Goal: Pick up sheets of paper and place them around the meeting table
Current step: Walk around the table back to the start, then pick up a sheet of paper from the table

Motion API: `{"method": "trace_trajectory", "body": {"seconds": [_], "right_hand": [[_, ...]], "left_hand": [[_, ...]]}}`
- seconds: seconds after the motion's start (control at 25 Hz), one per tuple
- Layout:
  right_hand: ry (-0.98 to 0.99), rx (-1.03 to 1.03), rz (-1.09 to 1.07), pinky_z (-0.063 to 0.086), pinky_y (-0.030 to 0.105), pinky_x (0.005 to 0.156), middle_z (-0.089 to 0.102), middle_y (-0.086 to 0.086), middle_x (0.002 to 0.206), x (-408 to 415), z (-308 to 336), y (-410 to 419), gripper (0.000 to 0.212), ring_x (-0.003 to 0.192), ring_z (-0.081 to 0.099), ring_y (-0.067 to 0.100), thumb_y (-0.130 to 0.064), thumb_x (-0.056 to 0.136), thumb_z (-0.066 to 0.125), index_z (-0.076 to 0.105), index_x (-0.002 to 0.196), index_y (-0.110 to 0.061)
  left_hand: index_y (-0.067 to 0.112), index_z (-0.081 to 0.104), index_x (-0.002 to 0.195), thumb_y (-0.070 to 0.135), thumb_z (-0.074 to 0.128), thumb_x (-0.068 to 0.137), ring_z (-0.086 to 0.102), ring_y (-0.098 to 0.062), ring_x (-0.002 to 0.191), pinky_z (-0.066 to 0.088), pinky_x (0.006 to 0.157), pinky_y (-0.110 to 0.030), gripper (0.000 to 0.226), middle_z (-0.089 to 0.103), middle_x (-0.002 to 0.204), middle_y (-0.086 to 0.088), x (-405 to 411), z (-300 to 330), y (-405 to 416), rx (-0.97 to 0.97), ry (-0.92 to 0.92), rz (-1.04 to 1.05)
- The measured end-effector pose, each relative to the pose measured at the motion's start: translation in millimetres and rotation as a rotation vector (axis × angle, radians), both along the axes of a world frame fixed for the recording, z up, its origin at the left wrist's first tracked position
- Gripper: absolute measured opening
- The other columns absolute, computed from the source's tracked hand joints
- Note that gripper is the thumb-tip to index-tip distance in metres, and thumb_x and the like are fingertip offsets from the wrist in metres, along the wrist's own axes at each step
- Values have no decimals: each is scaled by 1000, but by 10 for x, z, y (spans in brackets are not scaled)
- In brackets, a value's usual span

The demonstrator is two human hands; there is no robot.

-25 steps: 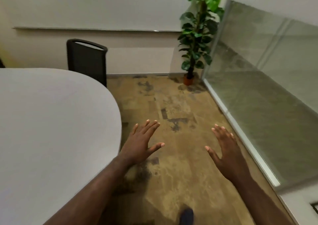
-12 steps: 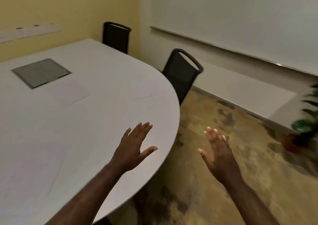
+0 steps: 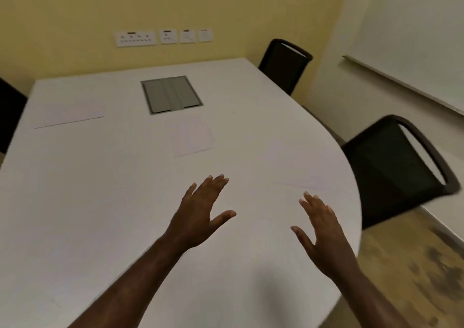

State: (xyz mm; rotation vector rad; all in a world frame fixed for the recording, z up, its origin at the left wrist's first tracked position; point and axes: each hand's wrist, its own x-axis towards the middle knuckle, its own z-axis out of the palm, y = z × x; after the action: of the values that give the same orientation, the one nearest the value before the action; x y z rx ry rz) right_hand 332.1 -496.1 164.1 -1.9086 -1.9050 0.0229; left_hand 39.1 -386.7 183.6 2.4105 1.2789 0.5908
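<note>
Yellow-walled mtg room, white tabletop (image 3: 100, 202). Both hands empty, fingers spread, hovering. Center sheet (image 3: 192, 136) lies straight ahead of left hand (image 3: 200, 214), long axis running away from person. Right hand (image 3: 324, 232) sits nearer faint sheet (image 3: 296, 162) by the curved edge.

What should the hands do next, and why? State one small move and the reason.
Probably reach the left hand forward to the sheet of paper lying just beyond its fingertips, below the grey hatch. Both hands are open and empty over the table, and that sheet sits mid-table, not at a seat.
</note>
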Motion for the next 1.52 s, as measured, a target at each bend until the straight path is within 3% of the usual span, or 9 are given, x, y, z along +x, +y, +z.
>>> {"method": "trace_trajectory", "body": {"seconds": [0.16, 0.52, 0.8, 1.04, 1.28, 1.52], "right_hand": [[2, -7, 147, 22, 39, 118, 26, -6, 157, -78, 2, 1029, 61, 146, 21, 12, -51, 93, 43, 28, 146, -25], [155, -36, 345, 31, 43, 115, 26, -3, 157, -404, -291, 3287, 68, 144, 24, 12, -36, 91, 59, 26, 148, -20], [133, -120, 410, 35, 46, 112, 25, 3, 158, -483, -903, 4738, 72, 145, 25, 21, -36, 91, 59, 22, 150, -17], [94, -250, 463, 22, 36, 119, 15, 1, 161, -666, -1557, 5515, 75, 148, 16, 19, -37, 92, 56, 13, 151, -19], [287, -349, 332, 20, 35, 118, 8, 8, 161, -1060, -1939, 5936, 87, 149, 7, 20, -33, 90, 60, 3, 151, -8], [505, -300, 139, 21, 35, 116, 20, 12, 158, -1212, -1995, 6115, 87, 145, 22, 26, -29, 87, 66, 11, 150, -5]], "left_hand": [[39, 14, 148, 75, 29, 82, 2, 5, 144, 3, 119, -28, 77, 11, 153, 26, -225, -43, 575, -9, -16, 120], [34, 26, 146, 77, 31, 79, 14, -5, 145, 13, 116, -32, 80, 22, 156, 16, -464, -434, 1950, -10, -22, 409], [27, 34, 144, 57, 49, 85, 26, -13, 144, 29, 115, -42, 68, 33, 154, 6, -555, -1019, 3239, -34, 38, 454], [25, 33, 145, 56, 43, 87, 26, -15, 144, 28, 115, -38, 67, 29, 156, 5, -606, -1694, 4026, -114, 144, 464], [24, 11, 152, 45, 41, 96, 9, -18, 149, 17, 119, -44, 67, 3, 162, 5, -665, -2175, 4575, -333, 318, 431], [27, 7, 152, 50, 39, 95, 1, -15, 149, 4, 119, -43, 69, -2, 161, 9, -620, -2422, 4585, -337, 287, 415]]}}
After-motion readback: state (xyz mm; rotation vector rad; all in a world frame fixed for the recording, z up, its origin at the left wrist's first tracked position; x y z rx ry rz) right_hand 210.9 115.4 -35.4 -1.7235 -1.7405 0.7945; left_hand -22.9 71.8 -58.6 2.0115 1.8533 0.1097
